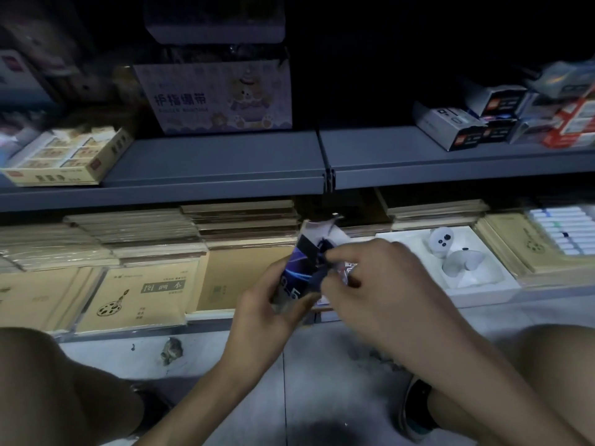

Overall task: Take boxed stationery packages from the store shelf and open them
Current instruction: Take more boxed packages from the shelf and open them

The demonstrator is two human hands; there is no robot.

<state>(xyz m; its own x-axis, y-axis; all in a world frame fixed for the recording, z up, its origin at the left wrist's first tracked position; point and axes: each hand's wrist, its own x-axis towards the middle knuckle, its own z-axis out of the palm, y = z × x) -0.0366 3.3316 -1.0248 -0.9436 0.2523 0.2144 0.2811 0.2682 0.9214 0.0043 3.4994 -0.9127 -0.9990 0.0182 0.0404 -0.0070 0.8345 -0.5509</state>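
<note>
A small dark blue stationery box (304, 268) with white swirls is held in front of the lower shelf, its white top flap (318, 228) standing open. My left hand (269, 309) grips the box's lower part from below. My right hand (383, 281) pinches something at the box's open upper end, its fingers curled over it; what they hold is hidden. Several more boxed packages (460, 123) lie on the upper grey shelf (225, 162) at the right.
A purple bear-printed carton (215, 98) and a yellow tray of erasers (64, 156) stand on the upper shelf. Below are stacked brown sketchbooks (141, 294), a white tray with a white figure (450, 252) and a pen pack (566, 230). My knees flank the tiled floor (322, 365).
</note>
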